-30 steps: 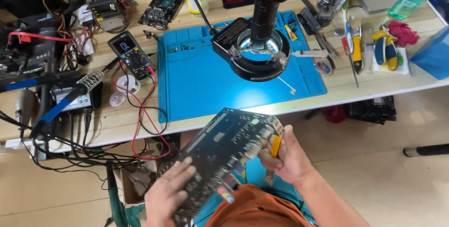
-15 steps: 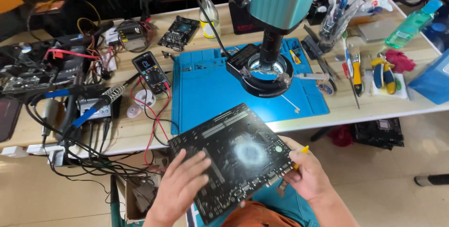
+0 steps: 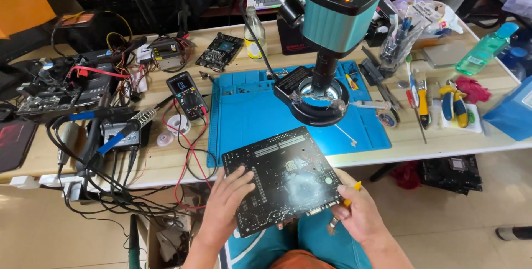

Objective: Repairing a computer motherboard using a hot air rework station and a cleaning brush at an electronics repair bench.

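A black circuit board (image 3: pixel 282 177) lies flat, back side up, over my lap at the near edge of the blue work mat (image 3: pixel 249 113). My left hand (image 3: pixel 227 199) presses on its left part with fingers spread. At the board's right corner my right hand (image 3: pixel 360 213) grips it, and the same hand holds a small brush with a yellow handle (image 3: pixel 346 205). A pale smear shows near the board's middle.
A teal microscope with a ring light (image 3: pixel 324 47) stands on the mat just beyond the board. A multimeter (image 3: pixel 187 95) with red leads, a soldering station (image 3: pixel 119 130) and tangled cables lie to the left. Pliers and screwdrivers (image 3: pixel 438 102) lie to the right, beside a green bottle (image 3: pixel 485 52).
The board has swung from tilted up to flat, back side up, and moved toward the mat. My left hand shifted onto its left part. The camera view rose.
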